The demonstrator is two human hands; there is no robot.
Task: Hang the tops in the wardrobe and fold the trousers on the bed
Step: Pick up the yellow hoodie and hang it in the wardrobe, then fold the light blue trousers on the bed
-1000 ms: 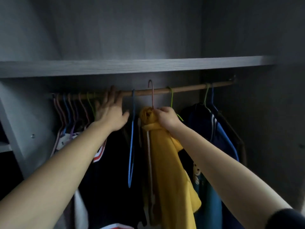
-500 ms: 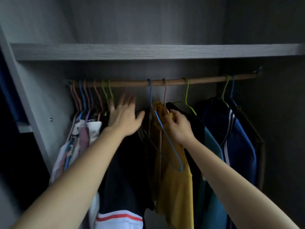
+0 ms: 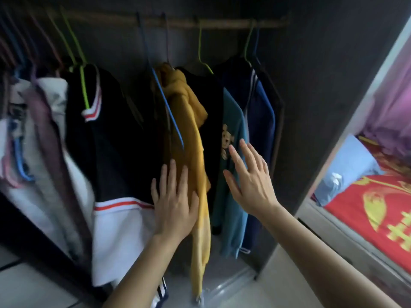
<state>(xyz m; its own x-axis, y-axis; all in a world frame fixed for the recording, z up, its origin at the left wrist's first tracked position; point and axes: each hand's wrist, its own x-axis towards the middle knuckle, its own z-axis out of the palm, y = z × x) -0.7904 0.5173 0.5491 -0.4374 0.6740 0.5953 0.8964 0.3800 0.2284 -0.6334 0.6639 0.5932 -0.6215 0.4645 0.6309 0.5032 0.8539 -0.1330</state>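
Head view has both hands among the hung clothes. Which step is this?

Hanging the tops, I'd say. The yellow top (image 3: 189,121) hangs near the middle of the rail (image 3: 222,24), beside a blue hanger (image 3: 169,107), between a black top (image 3: 115,141) and a teal top (image 3: 233,134).

And the fingers?

Released, both. The left hand (image 3: 173,205) lies flat, fingers straight, on the black top at the yellow one's edge. The right hand (image 3: 251,181) is spread at the teal top; touching or not, I cannot tell. Neither holds anything.

Next?

Probably a turn to the bed (image 3: 378,218), past the right edge of the wardrobe (image 3: 322,85), for another garment. No trousers show there, so it calls for a look first.
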